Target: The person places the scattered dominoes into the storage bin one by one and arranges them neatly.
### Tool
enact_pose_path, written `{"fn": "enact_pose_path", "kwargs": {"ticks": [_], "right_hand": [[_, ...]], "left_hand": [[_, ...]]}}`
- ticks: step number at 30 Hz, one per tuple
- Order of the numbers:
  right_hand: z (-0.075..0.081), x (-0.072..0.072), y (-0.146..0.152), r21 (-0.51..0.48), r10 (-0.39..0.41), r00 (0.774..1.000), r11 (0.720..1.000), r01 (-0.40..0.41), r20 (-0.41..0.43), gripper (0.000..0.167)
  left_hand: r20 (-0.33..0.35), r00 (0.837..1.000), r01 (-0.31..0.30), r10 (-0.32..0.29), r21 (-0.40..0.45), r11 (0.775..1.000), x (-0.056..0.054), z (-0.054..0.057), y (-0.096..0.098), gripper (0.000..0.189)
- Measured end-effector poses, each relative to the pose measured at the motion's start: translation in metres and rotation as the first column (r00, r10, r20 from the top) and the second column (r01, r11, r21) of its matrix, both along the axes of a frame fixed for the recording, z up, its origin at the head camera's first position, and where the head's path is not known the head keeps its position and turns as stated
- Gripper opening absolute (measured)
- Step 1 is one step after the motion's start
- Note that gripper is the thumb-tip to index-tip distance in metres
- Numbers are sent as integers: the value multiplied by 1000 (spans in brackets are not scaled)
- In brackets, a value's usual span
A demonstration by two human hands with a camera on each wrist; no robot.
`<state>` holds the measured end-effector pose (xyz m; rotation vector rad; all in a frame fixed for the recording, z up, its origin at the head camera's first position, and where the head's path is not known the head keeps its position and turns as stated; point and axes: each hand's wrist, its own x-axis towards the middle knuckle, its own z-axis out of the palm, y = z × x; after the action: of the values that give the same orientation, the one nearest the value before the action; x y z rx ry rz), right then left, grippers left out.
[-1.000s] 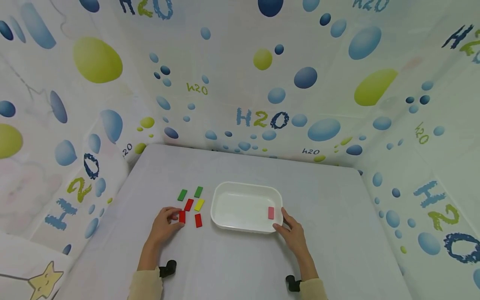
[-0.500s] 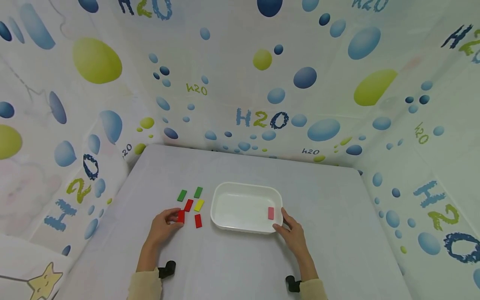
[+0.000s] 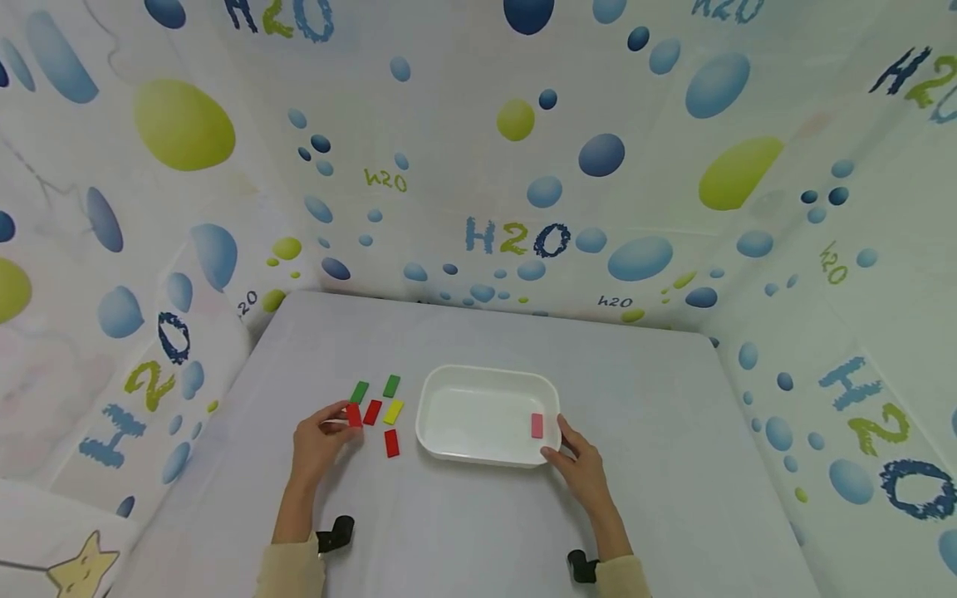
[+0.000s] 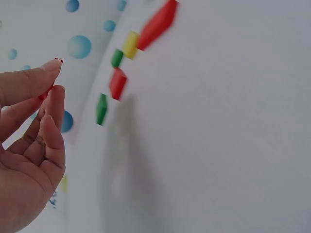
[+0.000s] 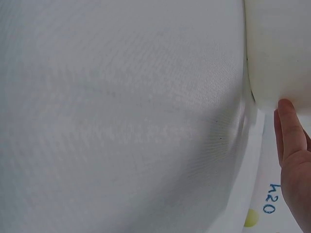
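Between thumb and fingertips, my left hand (image 3: 317, 447) pinches a small red tile (image 3: 354, 415) at the left of the head view. In the left wrist view, the fingers cover most of that tile (image 4: 46, 94), and it is raised off the table. To its right lie a red tile (image 3: 372, 412), a yellow tile (image 3: 393, 412) and another red tile (image 3: 392, 443). Two green tiles, one left (image 3: 360, 392) and one right (image 3: 392, 385), lie behind them. My right hand (image 3: 585, 475) holds the right end of a white rectangular tray (image 3: 471, 423), thumb at the near corner. One pinkish-red tile (image 3: 537, 426) lies inside the tray.
A pale cloth covers the table (image 3: 643, 390). Patterned curtains (image 3: 493, 166) with blue and green dots stand behind it and on both sides. A black wrist device (image 3: 336, 534) is on the left arm, and another (image 3: 581, 566) on the right.
The left hand has lifted its red tile off the table and moved it slightly back and left. The right hand and the tray stay together as before; the head view has shifted slightly.
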<state>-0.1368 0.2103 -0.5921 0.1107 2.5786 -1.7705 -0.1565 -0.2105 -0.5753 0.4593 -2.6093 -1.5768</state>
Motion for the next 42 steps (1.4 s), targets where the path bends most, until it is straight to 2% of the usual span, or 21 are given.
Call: {"fn": "enact_pose_path", "kwargs": {"ticks": [6, 11, 15, 19, 26, 33, 35, 42], "right_hand": [[0, 0, 0, -10, 6, 1000, 1000, -6, -19, 71], [-2, 0, 0, 14, 1, 999, 1000, 0, -36, 70], [-3, 0, 0, 16, -1, 999, 1000, 2, -46, 70], [-3, 0, 0, 17, 1, 1000, 1000, -1, -30, 71], [1, 0, -1, 16, -4, 1000, 1000, 4, 7, 70], [32, 9, -8, 9, 23, 1000, 1000, -23, 0, 68], [34, 10, -9, 0, 23, 1000, 1000, -23, -3, 68], [5, 2, -1, 12, 16, 1000, 1000, -16, -19, 71]], "left_hand": [[-58, 998, 32, -29, 55, 998, -10, 28, 14, 50], [-130, 987, 109, -97, 90, 990, -20, 48, 38, 50], [-199, 967, 183, -160, 104, 978, -29, 59, 61, 52], [-212, 956, 234, -203, 135, 963, -35, 65, 86, 52], [-200, 942, 300, -269, 146, 943, -42, 62, 129, 51], [-184, 915, 387, -360, 138, 912, -48, 50, 164, 50], [-187, 905, 409, -382, 139, 902, -51, 46, 174, 50], [-155, 872, 485, -465, 134, 864, -57, 29, 204, 49]]}}
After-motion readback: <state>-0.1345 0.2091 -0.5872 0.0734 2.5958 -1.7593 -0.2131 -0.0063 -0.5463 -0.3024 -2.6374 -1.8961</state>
